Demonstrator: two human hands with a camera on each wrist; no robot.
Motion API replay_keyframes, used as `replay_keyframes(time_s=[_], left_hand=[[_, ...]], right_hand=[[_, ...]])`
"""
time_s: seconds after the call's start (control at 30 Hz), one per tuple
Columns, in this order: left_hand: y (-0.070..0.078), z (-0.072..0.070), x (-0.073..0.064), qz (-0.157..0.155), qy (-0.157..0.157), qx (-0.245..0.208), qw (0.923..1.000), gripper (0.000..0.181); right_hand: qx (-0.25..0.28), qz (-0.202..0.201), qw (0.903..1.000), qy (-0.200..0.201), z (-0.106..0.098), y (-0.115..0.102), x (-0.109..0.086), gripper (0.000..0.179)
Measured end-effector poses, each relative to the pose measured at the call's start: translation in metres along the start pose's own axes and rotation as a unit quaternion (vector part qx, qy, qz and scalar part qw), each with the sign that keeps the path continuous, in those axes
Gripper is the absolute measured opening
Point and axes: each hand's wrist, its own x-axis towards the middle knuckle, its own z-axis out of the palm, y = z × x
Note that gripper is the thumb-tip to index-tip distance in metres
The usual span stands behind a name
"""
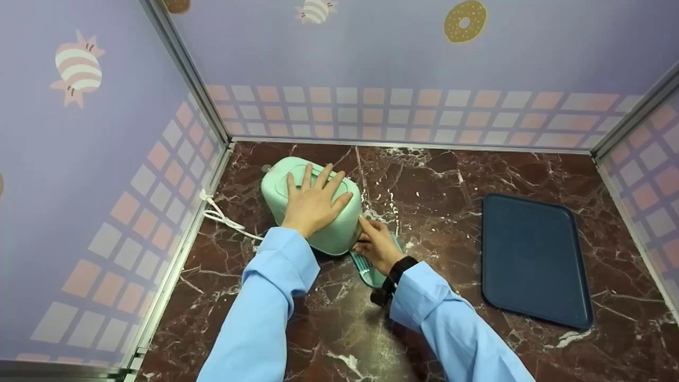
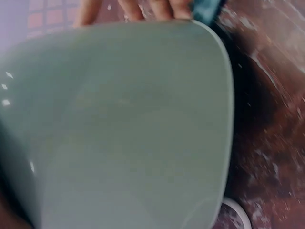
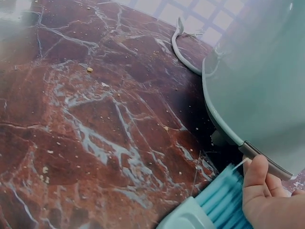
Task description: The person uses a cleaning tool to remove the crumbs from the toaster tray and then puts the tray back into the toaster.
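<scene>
A mint-green toaster (image 1: 339, 228) with rounded corners stands at the left back of the marbled tabletop. My left hand (image 1: 313, 201) rests on its top, fingers spread and covering much of the slots. At the toaster's near right lower edge, my right hand (image 3: 271, 195) pinches a brown strip (image 3: 267, 160) that looks like the edge of a crumb tray. In the left wrist view the toaster's side (image 2: 128, 114) fills most of the picture. Beneath the right hand lies a small mint brush (image 1: 374, 276) with blue bristles (image 3: 221, 195), partly hidden by that hand.
A dark blue tray (image 1: 536, 260) lies on the right. The toaster's white cord (image 1: 223, 218) runs to the left wall. Crumbs (image 3: 45, 170) are scattered over the marbled tabletop (image 1: 429, 318). Patterned panels enclose the left, back and right.
</scene>
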Motion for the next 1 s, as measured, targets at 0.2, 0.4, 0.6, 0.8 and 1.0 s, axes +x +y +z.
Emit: replay_keyframes(time_s=[0.2,0.4,0.6,0.8,1.0], left_hand=[[-0.010,0.003,-0.002,0.063,0.012,0.031,0.9975,0.073],[-0.015,0.006,-0.004,0.118,0.015,0.063,0.9909,0.080],[-0.018,0.007,-0.005,0.165,0.013,0.083,0.9827,0.111],[-0.017,0.012,-0.003,0.175,0.022,0.109,0.9783,0.128],[-0.014,0.014,-0.002,0.170,0.024,0.117,0.9781,0.133]], right_hand=[[0.003,0.000,1.0000,0.008,-0.002,-0.004,0.004,0.058],[-0.005,-0.001,0.9999,0.011,-0.004,-0.009,0.006,0.059],[-0.024,0.002,0.9994,0.023,-0.007,-0.014,0.010,0.069],[-0.023,0.005,0.9995,0.021,-0.010,-0.016,0.012,0.069],[-0.020,0.014,0.9997,0.001,-0.014,-0.016,0.014,0.061]])
